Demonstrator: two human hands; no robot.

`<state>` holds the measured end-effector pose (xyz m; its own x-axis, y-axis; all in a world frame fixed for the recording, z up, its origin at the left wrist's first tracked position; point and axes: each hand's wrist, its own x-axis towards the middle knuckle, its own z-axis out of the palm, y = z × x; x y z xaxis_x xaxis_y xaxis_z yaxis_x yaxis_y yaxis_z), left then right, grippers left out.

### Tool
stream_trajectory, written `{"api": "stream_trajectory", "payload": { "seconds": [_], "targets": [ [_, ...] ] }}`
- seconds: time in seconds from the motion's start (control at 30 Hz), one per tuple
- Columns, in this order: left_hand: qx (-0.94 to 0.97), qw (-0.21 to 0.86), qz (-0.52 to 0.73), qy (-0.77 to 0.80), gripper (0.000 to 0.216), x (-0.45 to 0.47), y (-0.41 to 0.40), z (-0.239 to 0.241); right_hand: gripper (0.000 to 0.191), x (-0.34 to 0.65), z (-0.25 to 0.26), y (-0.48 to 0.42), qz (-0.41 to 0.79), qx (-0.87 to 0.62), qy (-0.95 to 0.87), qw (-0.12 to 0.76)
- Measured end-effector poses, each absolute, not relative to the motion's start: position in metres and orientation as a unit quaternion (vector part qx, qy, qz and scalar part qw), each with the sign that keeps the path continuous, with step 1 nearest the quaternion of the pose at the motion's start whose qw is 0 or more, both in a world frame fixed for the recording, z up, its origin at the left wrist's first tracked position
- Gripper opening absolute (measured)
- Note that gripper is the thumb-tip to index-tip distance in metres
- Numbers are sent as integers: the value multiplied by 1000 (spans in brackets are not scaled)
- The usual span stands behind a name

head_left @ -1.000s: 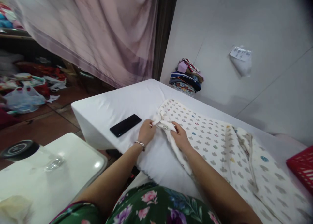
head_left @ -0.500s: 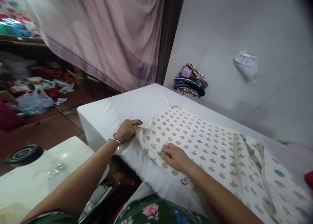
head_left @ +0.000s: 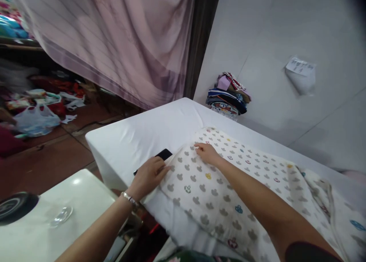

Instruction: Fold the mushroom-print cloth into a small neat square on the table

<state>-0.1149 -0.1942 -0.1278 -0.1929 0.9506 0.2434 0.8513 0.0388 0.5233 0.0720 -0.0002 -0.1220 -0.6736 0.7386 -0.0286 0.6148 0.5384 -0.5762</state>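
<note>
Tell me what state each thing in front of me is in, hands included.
Patterned cloth: spread mostly flat, rumpled toward the right end.
Left hand: at the cloth's left edge, grip unclear.
Right hand: resting on the cloth.
Phone: partly hidden, its visible part dark.
Clothes: stacked by the wall.
Curtain: hanging.
Plastic bag: on the floor.
</note>
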Motion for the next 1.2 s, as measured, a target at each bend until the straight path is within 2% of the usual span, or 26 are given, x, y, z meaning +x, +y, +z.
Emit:
{"api": "stream_trajectory", "payload": {
  "seconds": [0.17,0.4,0.53,0.67,0.8,1.03,1.2],
  "targets": [
    [583,53,270,764,26,-116,-205,-141,38,45,-129,59,178,-497,-846,79],
    [542,63,270,793,25,-124,-202,-146,44,62,-134,138,140,-584,-797,67],
    [539,102,276,789,23,-128,-200,-149,48,58,-137,167,131,-569,-809,68],
    [541,126,290,779,23,-134,-200,-154,36,51,-144,181,129,-541,-828,71],
    [555,125,306,764,27,-136,-201,-155,29,47,-151,192,142,-515,-842,74],
    [557,122,294,767,29,-133,-200,-143,39,46,-150,204,190,-458,-866,61],
    [581,120,281,754,27,-137,-201,-143,28,50,-149,199,182,-410,-892,57]
  ]
}}
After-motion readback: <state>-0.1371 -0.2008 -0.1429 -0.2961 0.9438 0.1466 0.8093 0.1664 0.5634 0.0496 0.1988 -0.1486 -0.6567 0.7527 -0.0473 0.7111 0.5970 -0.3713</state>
